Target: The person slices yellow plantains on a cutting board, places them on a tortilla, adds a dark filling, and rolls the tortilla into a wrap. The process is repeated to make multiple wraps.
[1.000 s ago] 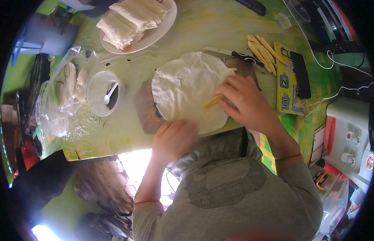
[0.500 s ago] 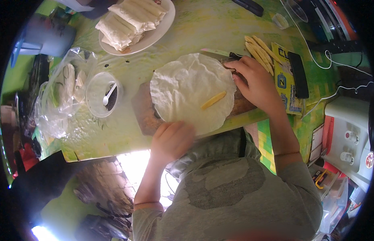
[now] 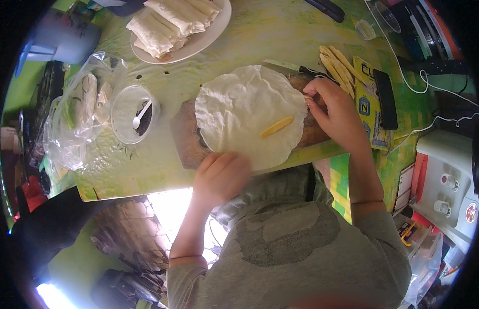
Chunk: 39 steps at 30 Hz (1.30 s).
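Note:
A thin, round, wrinkled spring roll wrapper (image 3: 239, 108) lies over a brown wooden board (image 3: 185, 136). One yellow strip of what looks like banana (image 3: 276, 126) rests slantwise on its right half. At the wrapper's right edge, my right hand (image 3: 335, 110) is closed, thumb and fingertips pinching that edge. My left hand (image 3: 219, 177) bends over the near left edge of the wrapper; its fingers are smeared by motion and their tips hidden. Behind the wrapper lies a knife (image 3: 280, 65) with a pale blade and dark handle. More yellow strips (image 3: 338, 67) lie beyond my right hand.
Wrapped rolls (image 3: 170, 26) are stacked on a white plate (image 3: 214, 36) at the far left. Nearer stand a clear tub (image 3: 118, 121) with dark grains and a white spoon (image 3: 141, 116), and a plastic bag (image 3: 69, 139). A black phone (image 3: 385, 98) and white cables (image 3: 430, 123) lie right.
My right fingers have drawn in to the wrapper's right edge from the knife-handle side. My left hand stays at the near edge, still blurred. The whole view has shifted slightly.

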Available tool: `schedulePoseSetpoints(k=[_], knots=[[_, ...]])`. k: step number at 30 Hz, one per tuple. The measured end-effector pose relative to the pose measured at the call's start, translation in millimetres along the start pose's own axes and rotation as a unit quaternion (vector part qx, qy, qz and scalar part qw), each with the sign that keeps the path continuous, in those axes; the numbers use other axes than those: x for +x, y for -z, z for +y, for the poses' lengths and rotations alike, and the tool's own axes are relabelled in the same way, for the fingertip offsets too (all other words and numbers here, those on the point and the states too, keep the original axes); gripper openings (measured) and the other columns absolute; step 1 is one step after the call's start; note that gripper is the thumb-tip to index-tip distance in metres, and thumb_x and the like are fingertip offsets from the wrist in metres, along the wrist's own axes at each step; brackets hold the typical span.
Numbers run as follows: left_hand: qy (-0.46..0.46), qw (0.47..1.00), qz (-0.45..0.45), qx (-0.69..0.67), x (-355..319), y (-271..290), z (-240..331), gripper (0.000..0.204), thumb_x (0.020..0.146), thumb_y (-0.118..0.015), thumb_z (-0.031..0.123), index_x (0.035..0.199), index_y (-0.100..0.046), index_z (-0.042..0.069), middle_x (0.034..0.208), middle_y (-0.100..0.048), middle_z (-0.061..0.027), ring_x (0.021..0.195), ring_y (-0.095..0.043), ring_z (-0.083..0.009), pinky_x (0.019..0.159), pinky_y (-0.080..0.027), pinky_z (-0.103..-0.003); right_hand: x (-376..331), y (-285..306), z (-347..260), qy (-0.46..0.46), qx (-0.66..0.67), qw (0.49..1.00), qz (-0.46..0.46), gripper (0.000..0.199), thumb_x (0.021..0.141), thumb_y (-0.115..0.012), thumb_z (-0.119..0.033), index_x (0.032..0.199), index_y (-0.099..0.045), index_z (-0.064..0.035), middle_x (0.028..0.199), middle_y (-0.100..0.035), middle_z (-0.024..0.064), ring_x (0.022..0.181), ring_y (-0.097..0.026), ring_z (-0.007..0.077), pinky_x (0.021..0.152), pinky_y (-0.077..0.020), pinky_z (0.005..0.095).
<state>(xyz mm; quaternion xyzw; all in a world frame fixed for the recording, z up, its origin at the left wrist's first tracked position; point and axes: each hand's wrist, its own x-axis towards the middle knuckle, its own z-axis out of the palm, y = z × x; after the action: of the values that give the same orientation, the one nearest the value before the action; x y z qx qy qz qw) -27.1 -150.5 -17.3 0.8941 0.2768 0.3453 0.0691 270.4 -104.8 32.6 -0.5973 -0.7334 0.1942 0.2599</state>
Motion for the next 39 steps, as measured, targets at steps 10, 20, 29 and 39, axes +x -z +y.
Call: schedulePoseSetpoints(k=[10, 20, 29, 39], knots=[[0.003, 1.000, -0.007, 0.003, 2.3, 2.4, 0.8, 0.028, 0.064, -0.079, 0.008, 0.091, -0.073, 0.010, 0.096, -0.071, -0.0018, 0.090, -0.066, -0.0232, 0.073, -0.053, -0.037, -3.2, 29.5, -5.3, -0.036, 0.064, 0.997, -0.029, 0.022, 0.085, -0.064, 0.001, 0.105, -0.061, -0.0040, 0.086, -0.060, 0.0083, 0.075, -0.059, 0.0194, 0.069, -0.0485, 0.0312], [0.123, 0.989, 0.076, -0.010, 8.9, 3.0, 5.4, 0.021, 0.067, -0.081, 0.010, 0.086, -0.071, 0.008, 0.091, -0.068, -0.0061, 0.086, -0.063, -0.0274, 0.075, -0.049, -0.040, -8.5, -15.2, -68.4, 0.038, 0.207, 0.972, -0.105, 0.019, 0.083, -0.064, -0.003, 0.101, -0.060, -0.0050, 0.089, -0.058, 0.0110, 0.081, -0.058, 0.0277, 0.070, -0.0461, 0.0373], [0.255, 0.964, 0.070, -0.004, 28.7, -3.5, 16.1, 0.021, 0.068, -0.078, 0.006, 0.088, -0.072, 0.006, 0.100, -0.067, -0.0070, 0.093, -0.061, -0.0279, 0.078, -0.050, -0.039, -15.9, -51.1, -69.8, 0.139, 0.035, 0.986, -0.085, 0.028, 0.077, -0.066, -0.006, 0.103, -0.057, -0.0069, 0.096, -0.058, 0.0111, 0.093, -0.056, 0.0333, 0.077, -0.0424, 0.0460], [0.267, 0.962, 0.057, 0.016, 31.2, -5.5, 18.6, 0.020, 0.071, -0.079, 0.005, 0.090, -0.074, 0.007, 0.105, -0.066, -0.0083, 0.093, -0.057, -0.0283, 0.080, -0.046, -0.039, -17.3, -24.5, -40.7, 0.121, -0.008, 0.991, -0.048, 0.024, 0.080, -0.067, -0.010, 0.104, -0.061, -0.0075, 0.100, -0.059, 0.0116, 0.099, -0.057, 0.0328, 0.083, -0.0442, 0.0460]])
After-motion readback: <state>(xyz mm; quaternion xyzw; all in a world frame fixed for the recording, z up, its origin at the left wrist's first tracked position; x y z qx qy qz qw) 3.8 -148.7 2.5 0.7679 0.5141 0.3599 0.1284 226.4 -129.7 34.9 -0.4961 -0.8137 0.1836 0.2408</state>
